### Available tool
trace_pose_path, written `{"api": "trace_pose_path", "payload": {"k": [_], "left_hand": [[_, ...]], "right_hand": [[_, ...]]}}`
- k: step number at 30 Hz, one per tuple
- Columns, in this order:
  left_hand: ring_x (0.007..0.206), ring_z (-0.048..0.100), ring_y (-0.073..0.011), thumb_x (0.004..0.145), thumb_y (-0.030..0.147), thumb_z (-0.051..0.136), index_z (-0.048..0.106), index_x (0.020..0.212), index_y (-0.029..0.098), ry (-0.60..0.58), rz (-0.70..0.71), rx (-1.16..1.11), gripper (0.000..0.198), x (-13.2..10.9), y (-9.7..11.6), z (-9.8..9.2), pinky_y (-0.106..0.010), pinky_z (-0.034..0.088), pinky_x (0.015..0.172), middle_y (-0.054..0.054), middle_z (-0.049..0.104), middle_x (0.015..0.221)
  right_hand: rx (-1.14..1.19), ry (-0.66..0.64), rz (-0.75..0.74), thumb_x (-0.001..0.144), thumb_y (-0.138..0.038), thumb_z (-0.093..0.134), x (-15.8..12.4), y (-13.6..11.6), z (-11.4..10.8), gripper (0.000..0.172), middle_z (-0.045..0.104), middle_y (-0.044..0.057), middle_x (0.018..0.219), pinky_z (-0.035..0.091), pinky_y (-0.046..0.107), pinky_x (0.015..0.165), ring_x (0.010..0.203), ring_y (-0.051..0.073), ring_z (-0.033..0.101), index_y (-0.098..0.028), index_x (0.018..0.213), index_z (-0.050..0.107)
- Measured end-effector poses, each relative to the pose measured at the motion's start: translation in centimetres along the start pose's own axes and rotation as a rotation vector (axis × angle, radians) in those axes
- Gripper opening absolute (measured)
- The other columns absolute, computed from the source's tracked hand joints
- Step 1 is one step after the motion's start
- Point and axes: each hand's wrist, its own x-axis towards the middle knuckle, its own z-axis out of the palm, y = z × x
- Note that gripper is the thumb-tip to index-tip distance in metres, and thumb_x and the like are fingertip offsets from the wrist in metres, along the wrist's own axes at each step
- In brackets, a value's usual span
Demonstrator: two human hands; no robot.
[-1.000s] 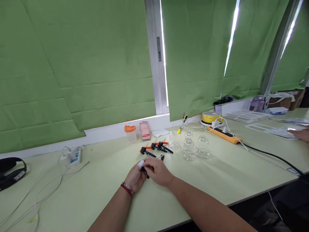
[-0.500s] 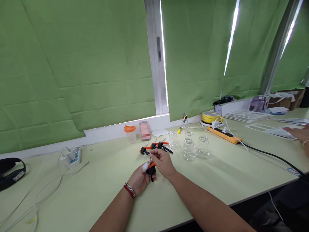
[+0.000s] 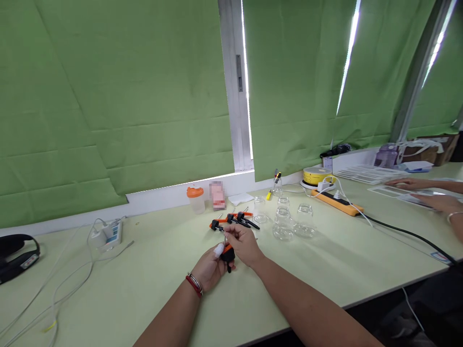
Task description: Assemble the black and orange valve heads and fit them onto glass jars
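Observation:
My left hand (image 3: 210,266), with a white finger cot on one finger and a red band at the wrist, is closed round a black and orange dropper cap (image 3: 227,253). My right hand (image 3: 244,245) pinches the thin glass tube (image 3: 224,238) that sticks up from that cap. Just beyond my hands lie several more black and orange dropper caps (image 3: 234,220) on the pale green table (image 3: 152,270). Several small clear glass bottles (image 3: 282,221) stand to their right.
An orange-lidded cup (image 3: 196,199) and a pink box stand by the window ledge. A white power strip (image 3: 105,232) with cables lies at the left, an orange one (image 3: 336,199) and a yellow tape roll (image 3: 316,175) at the right. Another person's hands (image 3: 430,195) work at far right.
My hands rose from the table with the cap; my right hand moved from covering the left to pinching the glass tube above it. The other person's hands reached further in.

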Motion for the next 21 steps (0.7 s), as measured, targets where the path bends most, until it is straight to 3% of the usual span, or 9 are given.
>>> {"api": "trace_pose_path", "payload": {"k": [9,15,21], "left_hand": [[0.063,0.052,-0.0163,0.079,0.048,0.065,0.062,0.087,0.015,-0.005,-0.004,-0.015,0.034,0.1,-0.2,-0.1,-0.034,0.042,0.067,-0.004,0.057,0.074],[0.06,0.051,-0.0152,0.079,0.051,0.064,0.059,0.083,0.016,0.046,-0.019,-0.013,0.035,0.1,-0.4,-0.3,-0.032,0.041,0.062,-0.002,0.056,0.072],[0.06,0.051,-0.0151,0.08,0.052,0.063,0.061,0.088,0.016,0.058,-0.004,-0.026,0.037,0.3,-0.6,-0.6,-0.032,0.041,0.063,-0.004,0.059,0.074]], "right_hand": [[-0.045,-0.004,0.037,0.076,-0.028,0.06,-0.1,-0.4,0.0,0.017,0.066,0.002,0.07,0.052,0.027,0.06,0.064,0.015,0.063,-0.017,0.087,0.066],[-0.052,-0.148,0.169,0.079,-0.032,0.055,-0.9,-0.1,0.0,0.018,0.064,-0.001,0.067,0.042,0.024,0.032,0.033,0.011,0.053,-0.021,0.09,0.063],[-0.096,-0.171,0.129,0.08,-0.03,0.054,-1.4,-0.1,-0.1,0.014,0.066,0.0,0.073,0.039,0.022,0.028,0.033,0.011,0.054,-0.022,0.085,0.065]]}}
